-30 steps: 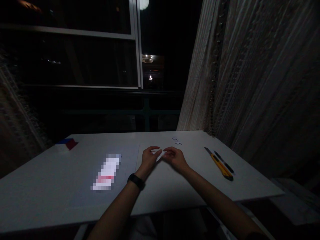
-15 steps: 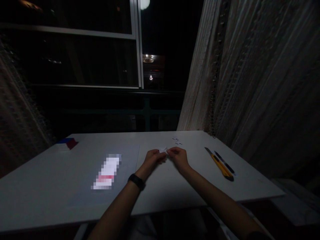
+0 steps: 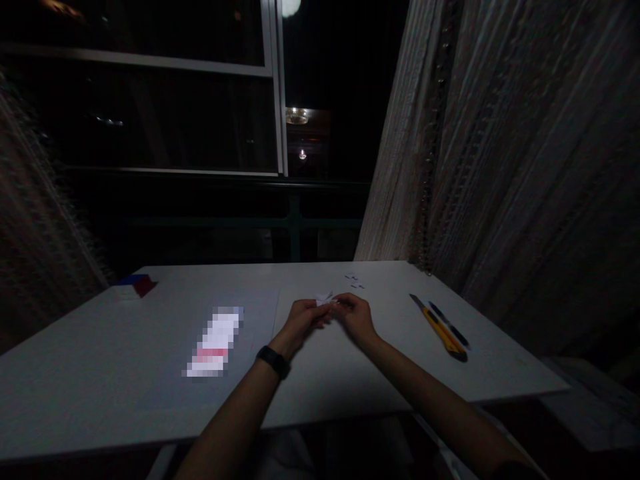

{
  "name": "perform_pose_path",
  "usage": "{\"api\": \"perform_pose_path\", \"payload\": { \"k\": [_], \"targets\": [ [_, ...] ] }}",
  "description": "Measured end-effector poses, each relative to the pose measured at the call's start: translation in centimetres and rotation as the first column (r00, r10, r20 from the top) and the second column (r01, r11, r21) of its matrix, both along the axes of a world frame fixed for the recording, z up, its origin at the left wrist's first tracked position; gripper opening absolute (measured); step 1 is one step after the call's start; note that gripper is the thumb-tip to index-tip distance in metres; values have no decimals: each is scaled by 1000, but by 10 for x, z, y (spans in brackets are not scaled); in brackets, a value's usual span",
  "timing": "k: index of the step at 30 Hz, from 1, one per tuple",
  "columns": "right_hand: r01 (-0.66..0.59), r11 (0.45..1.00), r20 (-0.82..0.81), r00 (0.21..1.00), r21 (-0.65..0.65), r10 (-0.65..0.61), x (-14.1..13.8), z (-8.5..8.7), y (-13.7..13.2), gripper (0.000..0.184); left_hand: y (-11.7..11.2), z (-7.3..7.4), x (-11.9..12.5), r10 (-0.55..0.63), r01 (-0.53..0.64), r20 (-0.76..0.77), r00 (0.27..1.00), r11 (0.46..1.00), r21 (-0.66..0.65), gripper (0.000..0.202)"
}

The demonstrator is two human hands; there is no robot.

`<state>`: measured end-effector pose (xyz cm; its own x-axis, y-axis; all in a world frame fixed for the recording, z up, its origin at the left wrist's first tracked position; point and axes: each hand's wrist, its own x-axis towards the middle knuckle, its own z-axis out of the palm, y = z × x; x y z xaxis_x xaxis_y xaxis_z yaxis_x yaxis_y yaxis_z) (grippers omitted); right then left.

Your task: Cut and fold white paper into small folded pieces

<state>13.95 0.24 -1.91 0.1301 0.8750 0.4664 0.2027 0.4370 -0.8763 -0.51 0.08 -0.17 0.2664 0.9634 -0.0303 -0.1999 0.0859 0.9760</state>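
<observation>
Fingers (image 3: 324, 310) of both hands are drawn narrow and hold a small folded white paper piece (image 3: 324, 297) between them. Thumb and fingertips of the bare left hand (image 3: 301, 320) grip its near left side, while the bare right hand (image 3: 358, 317) pinches its right end, the fingers bent; how each fingertip sits on the paper is too dark and small to tell. Thin points of the paper stick up beyond the fingers, towards the far edge of the white, flat-topped bench (image 3: 380, 390), near its middle. Whether the hands rest on the surface or hang just above it, I cannot tell. A black wristband (image 3: 273, 362) circles the left wrist. Beyond the right hand, near the far edge, lie small white paper bits with dark marks (image 3: 357, 286). Well to the right, a yellow and black utility knife (image 3: 443, 335) lies with its blade bare and pointing away, and a slim dark pen (image 3: 449, 323) lies just beside it, nearly parallel. Left of the hands, a bright, blurred-out rectangle with a red band (image 3: 214, 339) lies on a large pale sheet (image 3: 258, 315). A blue, red and white block (image 3: 134, 287) sits at the far left corner.
</observation>
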Motion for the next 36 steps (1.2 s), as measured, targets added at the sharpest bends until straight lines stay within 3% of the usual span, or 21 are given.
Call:
{"api": "perform_pose_path", "payload": {
  "k": [4,20,28,36],
  "targets": [
    [-46,999,-12,999,3,46,1,0,1,16,-1,0,0,-8,8,-2,1000,1000,5,31],
    [4,1000,-34,999,24,-3,2,0,2,13,-1,0,1,-28,28,-47,999,1000,-4,30],
    [37,952,143,986,303,-84,0,7,-7,10,-3,4,-1,-34,36,40,999,999,-38,25],
    [60,837,293,921,544,-257,3,8,-12,16,-4,7,-5,-89,98,148,985,993,-60,24]
  ]
}}
